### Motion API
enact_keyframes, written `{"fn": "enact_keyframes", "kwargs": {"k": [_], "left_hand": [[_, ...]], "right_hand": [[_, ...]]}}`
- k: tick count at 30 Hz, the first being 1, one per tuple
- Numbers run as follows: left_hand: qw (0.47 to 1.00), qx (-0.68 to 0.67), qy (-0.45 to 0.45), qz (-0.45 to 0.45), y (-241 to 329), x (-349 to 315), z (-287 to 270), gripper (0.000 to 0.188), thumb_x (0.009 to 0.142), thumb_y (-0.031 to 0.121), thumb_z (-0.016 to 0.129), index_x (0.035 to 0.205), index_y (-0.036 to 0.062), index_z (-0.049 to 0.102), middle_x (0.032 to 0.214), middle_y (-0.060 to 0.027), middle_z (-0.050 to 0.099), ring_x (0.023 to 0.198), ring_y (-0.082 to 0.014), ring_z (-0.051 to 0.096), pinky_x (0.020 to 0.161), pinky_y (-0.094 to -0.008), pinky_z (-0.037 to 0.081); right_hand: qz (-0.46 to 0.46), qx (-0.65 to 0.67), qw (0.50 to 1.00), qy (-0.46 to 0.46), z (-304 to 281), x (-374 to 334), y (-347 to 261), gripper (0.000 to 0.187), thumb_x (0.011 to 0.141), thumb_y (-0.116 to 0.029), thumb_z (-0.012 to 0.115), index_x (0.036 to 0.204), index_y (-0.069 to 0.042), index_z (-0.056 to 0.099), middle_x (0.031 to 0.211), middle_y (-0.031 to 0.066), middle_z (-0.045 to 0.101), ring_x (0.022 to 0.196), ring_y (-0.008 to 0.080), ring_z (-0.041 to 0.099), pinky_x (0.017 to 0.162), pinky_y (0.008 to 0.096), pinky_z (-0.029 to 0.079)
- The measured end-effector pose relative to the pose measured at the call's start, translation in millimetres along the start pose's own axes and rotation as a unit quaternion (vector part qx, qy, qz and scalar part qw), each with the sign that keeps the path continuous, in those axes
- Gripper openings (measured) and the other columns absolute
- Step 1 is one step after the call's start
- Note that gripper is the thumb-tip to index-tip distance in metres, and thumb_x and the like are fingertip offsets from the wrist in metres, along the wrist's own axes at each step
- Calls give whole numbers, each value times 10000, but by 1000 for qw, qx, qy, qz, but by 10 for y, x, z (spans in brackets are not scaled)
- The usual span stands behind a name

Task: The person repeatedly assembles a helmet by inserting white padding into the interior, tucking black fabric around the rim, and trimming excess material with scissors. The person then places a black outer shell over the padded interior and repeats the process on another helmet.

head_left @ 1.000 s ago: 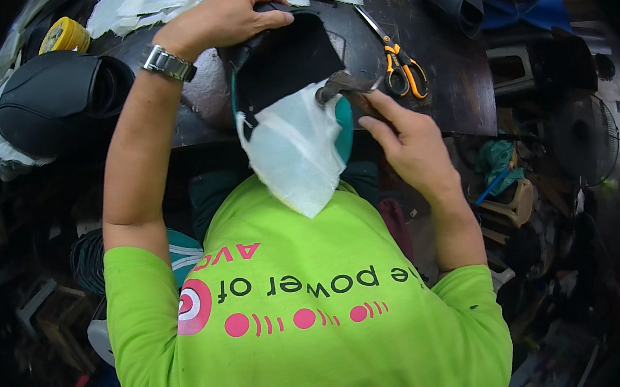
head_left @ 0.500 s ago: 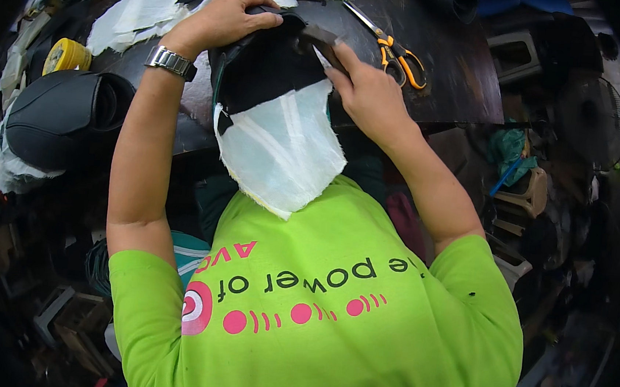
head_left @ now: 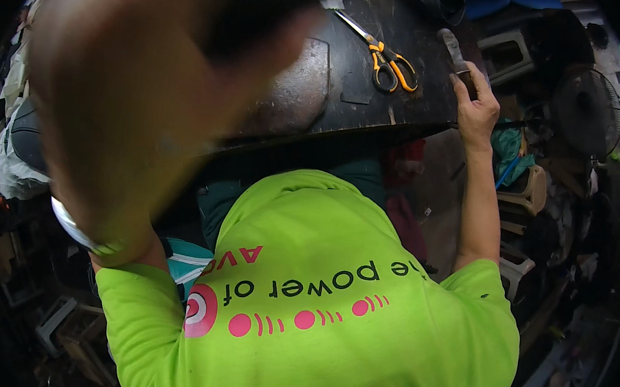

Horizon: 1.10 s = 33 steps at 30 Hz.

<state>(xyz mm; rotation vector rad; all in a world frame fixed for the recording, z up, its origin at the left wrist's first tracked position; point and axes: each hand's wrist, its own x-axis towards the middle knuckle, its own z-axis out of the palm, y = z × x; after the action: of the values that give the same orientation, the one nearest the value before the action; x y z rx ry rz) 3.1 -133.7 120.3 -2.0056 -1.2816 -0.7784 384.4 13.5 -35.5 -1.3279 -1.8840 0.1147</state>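
My left hand [head_left: 182, 50] is raised close to the head camera and heavily smeared by motion. A dark blurred shape [head_left: 264, 5] shows beside its thumb; whether the fingers grip it is unclear. The wristwatch [head_left: 71, 224] on that arm is partly in view. At the table's right edge, my right hand [head_left: 478, 105] is closed round the dark grip of a short hand tool with a rounded grey metal head [head_left: 452, 47]. The tool's exact kind is hard to make out. To its left on the table lie scissors [head_left: 384, 61] with orange and black handles, blades pointing away.
A dark worn plate [head_left: 297, 89] lies on the black table [head_left: 425, 104]. Rolled dark material [head_left: 445, 0] sits at the far edge. Right of the table are a pale stool [head_left: 506, 56], a fan [head_left: 590, 115] and a green bag [head_left: 507, 152]. My raised arm hides the table's left side.
My left hand has come up toward the camera. My right hand has moved right with the tool. The black piece with white lining is gone from the table's front edge.
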Motion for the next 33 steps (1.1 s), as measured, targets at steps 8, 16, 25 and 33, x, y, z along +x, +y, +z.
{"fn": "enact_keyframes", "kwargs": {"k": [8,16,25,33], "left_hand": [[949,-236,-205,38,823,-1064,937,350,791,110,704,1140,115,732,1489,-81,522,1341,-310,525,1098,-439,387],[917,-330,-52,-220,568,-1721,890,256,764,14,788,1007,92,779,1268,-125,638,1248,-328,596,1096,-473,437],[855,-363,-61,-364,426,-1874,835,226,816,36,794,1038,59,765,1210,-128,661,1171,-306,627,982,-380,506],[974,-222,33,-30,370,-1119,983,786,573,209,914,1316,233,660,1414,-70,546,1337,-317,517,1115,-489,412]], "right_hand": [[32,-275,954,-113,385,-121,493,360,923,-294,724,1266,-185,708,1084,103,705,1065,334,633,916,413,511],[-200,149,961,-118,260,-317,-1195,347,827,-185,815,1128,-48,711,1079,108,701,1011,319,648,985,465,471],[-286,134,917,-244,558,-442,-1540,333,772,-239,848,1035,-98,700,914,44,640,951,251,629,1059,551,409],[-243,253,889,-296,128,85,-1740,244,809,-151,822,967,7,723,844,85,631,783,261,612,969,450,464]]}}
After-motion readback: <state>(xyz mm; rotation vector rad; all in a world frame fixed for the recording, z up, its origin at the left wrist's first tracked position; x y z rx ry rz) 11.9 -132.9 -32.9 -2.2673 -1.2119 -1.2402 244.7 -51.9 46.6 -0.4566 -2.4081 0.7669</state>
